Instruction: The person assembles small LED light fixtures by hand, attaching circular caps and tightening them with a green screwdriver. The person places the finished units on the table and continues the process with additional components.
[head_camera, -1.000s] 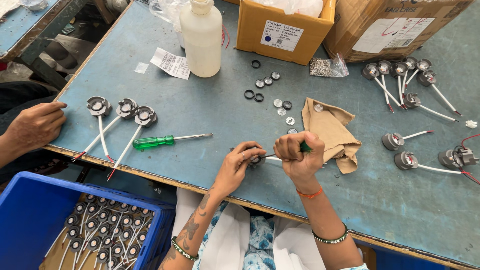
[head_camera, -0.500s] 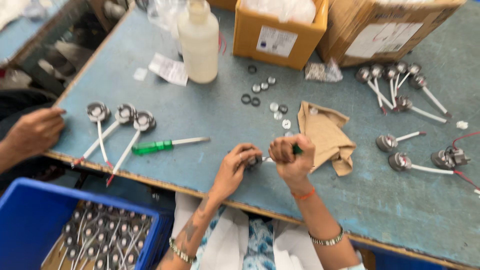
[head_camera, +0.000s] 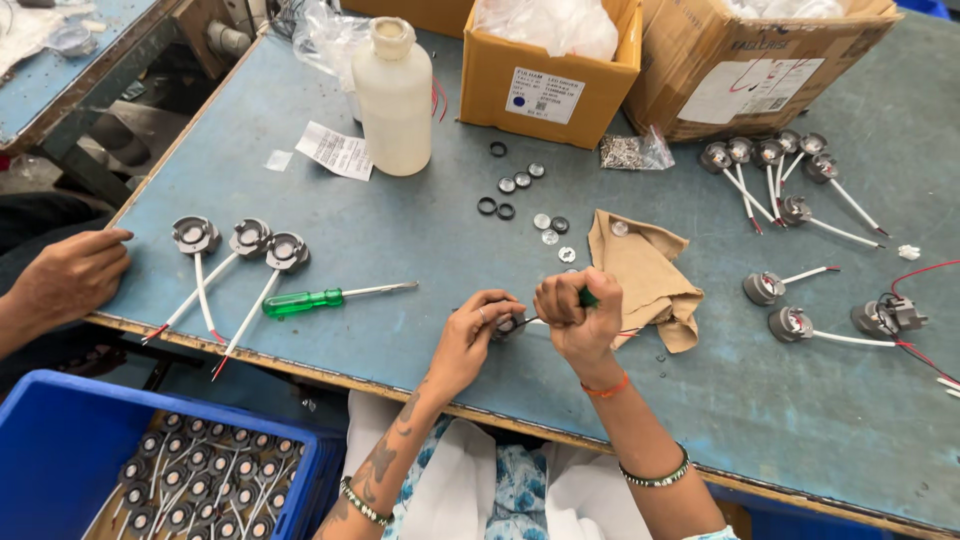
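My left hand (head_camera: 478, 330) pinches a small round grey lamp fitting (head_camera: 507, 326) against the blue table (head_camera: 420, 230). My right hand (head_camera: 578, 315) is clenched around a green-handled screwdriver (head_camera: 587, 297), its shaft pointing down at the fitting. Both hands meet near the table's front edge, left of a tan cloth (head_camera: 640, 272). Most of the fitting is hidden by my fingers.
A second green screwdriver (head_camera: 325, 298) lies left of my hands, beside three wired fittings (head_camera: 240, 245). More wired fittings (head_camera: 775, 165) lie at right. Small rings and discs (head_camera: 520, 200), a white bottle (head_camera: 395, 95) and cardboard boxes (head_camera: 550, 75) sit behind. Another person's hand (head_camera: 70, 280) rests at left. A blue crate (head_camera: 60, 450) holds several fittings.
My hands stay together on the fitting with only small shifts. The view has moved slightly. The other person's hand remains at the left edge.
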